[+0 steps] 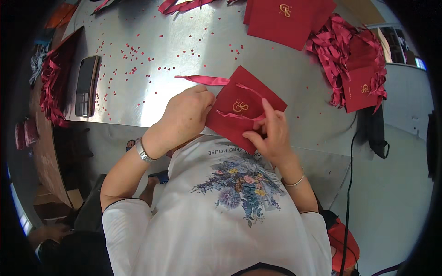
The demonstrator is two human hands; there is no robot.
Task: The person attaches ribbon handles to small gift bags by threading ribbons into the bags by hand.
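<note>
A small dark-red paper bag (pixel 269 100) with a gold emblem lies tilted in front of me at the table's near edge. A pink-red satin ribbon (pixel 230 115) runs across its face, and a loose ribbon tail (pixel 202 80) sticks out to the left beyond the bag. My left hand (pixel 189 110) is closed at the bag's left edge; its fingertips are partly hidden. On the bag's right side, my right hand (pixel 271 133) has its curled fingers on the ribbon, with the index finger stretched out over the bag.
Red paper bags (pixel 290 20) are stacked at the far right, beside a heap of ribboned bags (pixel 331 55). More ribbons (pixel 54 87) hang at the table's left edge, near a phone (pixel 86 86). Small red paper dots (pixel 133 53) litter the metal table (pixel 184 60). A black cable (pixel 348 198) hangs at right.
</note>
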